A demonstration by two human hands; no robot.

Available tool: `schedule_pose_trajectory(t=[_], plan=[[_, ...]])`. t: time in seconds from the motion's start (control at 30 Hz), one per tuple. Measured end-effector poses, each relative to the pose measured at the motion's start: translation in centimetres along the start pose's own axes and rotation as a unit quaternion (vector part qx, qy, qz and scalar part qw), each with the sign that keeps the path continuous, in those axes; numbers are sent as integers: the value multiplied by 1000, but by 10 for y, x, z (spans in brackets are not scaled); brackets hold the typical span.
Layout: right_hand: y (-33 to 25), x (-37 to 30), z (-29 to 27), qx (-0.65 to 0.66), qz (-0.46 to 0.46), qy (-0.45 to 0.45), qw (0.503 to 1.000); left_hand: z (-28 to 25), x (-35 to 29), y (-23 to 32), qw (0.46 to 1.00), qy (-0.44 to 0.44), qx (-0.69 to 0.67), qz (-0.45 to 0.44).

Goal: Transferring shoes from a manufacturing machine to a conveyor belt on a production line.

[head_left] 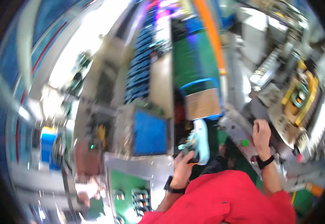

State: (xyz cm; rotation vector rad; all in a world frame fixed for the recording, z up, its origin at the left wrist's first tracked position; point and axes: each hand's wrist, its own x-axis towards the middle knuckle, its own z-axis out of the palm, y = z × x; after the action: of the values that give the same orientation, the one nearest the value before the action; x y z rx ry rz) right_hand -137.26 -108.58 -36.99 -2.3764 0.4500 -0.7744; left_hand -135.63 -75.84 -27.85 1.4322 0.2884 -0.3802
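Observation:
Low at the centre, my left hand point(182, 168) is closed round a small black-and-teal part point(191, 152) with an orange spot. Motion blur hides its exact kind. Just beyond it is a long pale-blue thing point(202, 140), which I cannot make out; whether the hand touches it is unclear. My right hand point(262, 136) is raised on the right, its fingers loosely bent and nothing visible in them. Close to that hand are a round green button point(245, 143) and the metal edge of a machine point(278, 125).
Left of centre stands a blue-faced box point(150, 132) beside a ridged dark conveyor point(140, 71). Several similar parts point(141, 199) lie on a green surface at lower left. Ahead are a blue-framed cart with a brown board point(203, 103) and an orange pole point(211, 30). Yellow fixtures point(307, 99) stand at right.

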Motion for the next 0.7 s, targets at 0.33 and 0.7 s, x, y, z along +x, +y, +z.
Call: schedule_pose_trajectory(t=[0.33, 0.7], plan=[[81, -81, 106, -61, -44, -141, 987, -60, -81, -25, 963, 116, -237, -60], [-196, 72, 123, 221, -187, -184, 939, -259, -105, -130, 848, 397, -350, -17]])
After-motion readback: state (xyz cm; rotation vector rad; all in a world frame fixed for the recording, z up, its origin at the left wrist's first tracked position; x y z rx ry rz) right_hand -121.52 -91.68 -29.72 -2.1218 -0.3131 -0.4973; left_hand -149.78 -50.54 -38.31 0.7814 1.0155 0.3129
